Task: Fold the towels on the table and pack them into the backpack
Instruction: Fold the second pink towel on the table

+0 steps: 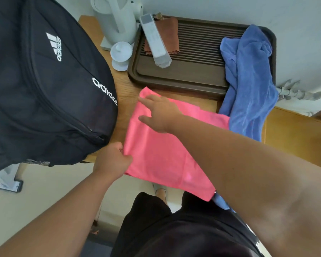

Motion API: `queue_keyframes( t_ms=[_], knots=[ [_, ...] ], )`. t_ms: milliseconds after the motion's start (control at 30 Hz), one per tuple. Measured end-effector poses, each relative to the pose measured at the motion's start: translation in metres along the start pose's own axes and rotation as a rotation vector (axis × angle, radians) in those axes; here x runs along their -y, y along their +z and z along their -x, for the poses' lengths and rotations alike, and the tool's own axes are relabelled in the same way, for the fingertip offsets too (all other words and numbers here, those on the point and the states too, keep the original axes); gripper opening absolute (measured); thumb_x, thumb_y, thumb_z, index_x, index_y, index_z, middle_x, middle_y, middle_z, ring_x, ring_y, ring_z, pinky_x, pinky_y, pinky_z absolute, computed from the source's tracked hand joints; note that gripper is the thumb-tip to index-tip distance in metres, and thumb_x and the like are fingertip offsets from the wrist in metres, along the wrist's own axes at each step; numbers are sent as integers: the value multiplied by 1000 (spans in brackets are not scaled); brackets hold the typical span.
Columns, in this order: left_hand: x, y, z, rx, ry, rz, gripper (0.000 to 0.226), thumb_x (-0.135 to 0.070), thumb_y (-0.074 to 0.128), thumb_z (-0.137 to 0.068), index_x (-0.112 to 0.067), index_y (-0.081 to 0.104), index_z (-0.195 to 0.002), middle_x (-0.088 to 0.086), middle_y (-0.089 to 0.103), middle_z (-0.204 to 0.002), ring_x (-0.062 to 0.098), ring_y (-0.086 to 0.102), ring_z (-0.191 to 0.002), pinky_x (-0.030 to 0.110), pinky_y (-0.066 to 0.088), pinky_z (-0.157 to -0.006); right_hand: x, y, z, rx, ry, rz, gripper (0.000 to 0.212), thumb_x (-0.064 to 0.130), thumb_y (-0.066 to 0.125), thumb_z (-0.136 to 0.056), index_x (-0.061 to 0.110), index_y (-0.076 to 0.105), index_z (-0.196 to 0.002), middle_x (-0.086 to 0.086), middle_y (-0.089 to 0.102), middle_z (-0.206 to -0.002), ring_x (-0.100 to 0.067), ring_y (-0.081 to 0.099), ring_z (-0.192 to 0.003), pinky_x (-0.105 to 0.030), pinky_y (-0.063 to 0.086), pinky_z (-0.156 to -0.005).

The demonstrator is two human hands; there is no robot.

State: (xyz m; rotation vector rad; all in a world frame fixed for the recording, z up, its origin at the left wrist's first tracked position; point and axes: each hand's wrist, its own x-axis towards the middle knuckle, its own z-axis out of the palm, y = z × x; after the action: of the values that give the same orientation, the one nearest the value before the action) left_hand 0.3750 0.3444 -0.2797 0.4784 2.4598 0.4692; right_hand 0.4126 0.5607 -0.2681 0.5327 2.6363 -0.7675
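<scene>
Right forearm is filling the lower right of the frame, reaching in over everything. Going from the left: backpack (44,89) is sitting upper left on the table (125,86), and I can't tell if its main zip is open. Left hand (112,158) is pinching the pink towel (161,151) at its left edge, just beside the bag's lower corner. That towel is lying mid-frame, long axis running diagonally from upper left to lower right, near end hanging off the table. Right hand (158,115) is pressing flat on its upper-left part, fingers spread, gripping nothing. Blue towel (248,80) is lying crumpled at the right, over the tray (174,82) end. I'm guessing the left hand is carrying the next fold rightward along that axis.
</scene>
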Motion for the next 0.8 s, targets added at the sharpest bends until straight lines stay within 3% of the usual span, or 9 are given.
queue_keyframes(
  t_ms=[133,267,333,400,567,700,800],
  knots=[
    [7,7,1,29,50,-381,27,-17,65,-81,-16,43,-96,2,49,-95,25,52,-84,34,40,-65,-14,5,20,160,105,91,69,60,46,-97,38,21,-158,-1,11,-168,-30,13,-153,-55,21,-120],
    [-8,28,9,-22,271,-542,27,-22,65,-81,-16,48,-101,8,53,-103,30,56,-94,39,45,-71,-50,9,57,-17,236,121,59,54,51,-94,31,44,-148,-7,37,-153,-34,32,-140,-50,31,-113],
    [-23,39,14,43,336,-510,26,-32,63,-85,-17,47,-97,5,53,-99,29,56,-92,37,43,-70,-70,12,74,-95,331,44,55,48,55,-93,27,50,-143,-10,43,-144,-33,38,-133,-47,37,-109],
    [-38,53,20,137,379,-418,28,-39,63,-86,-18,43,-89,2,53,-93,27,54,-86,36,39,-65,-88,15,87,-64,402,-43,58,46,57,-93,26,47,-146,-14,41,-145,-35,38,-134,-46,36,-111],
    [-65,92,39,258,396,-333,39,-49,68,-83,-21,40,-81,-2,50,-90,21,48,-81,34,37,-65,-110,19,94,22,354,-65,67,52,58,-91,30,38,-152,-11,33,-156,-36,30,-141,-47,26,-118],
    [-66,114,49,233,354,-389,43,-51,69,-80,-20,40,-85,-1,46,-97,22,47,-94,38,49,-75,-112,19,91,42,316,-4,73,59,57,-89,37,33,-154,-1,25,-161,-33,22,-146,-54,22,-119],
    [-63,119,53,178,370,-383,41,-46,71,-78,-18,41,-85,0,43,-94,23,46,-93,38,49,-73,-115,15,93,71,276,19,78,64,59,-86,40,29,-154,4,20,-163,-32,19,-148,-57,19,-119]
  ],
)
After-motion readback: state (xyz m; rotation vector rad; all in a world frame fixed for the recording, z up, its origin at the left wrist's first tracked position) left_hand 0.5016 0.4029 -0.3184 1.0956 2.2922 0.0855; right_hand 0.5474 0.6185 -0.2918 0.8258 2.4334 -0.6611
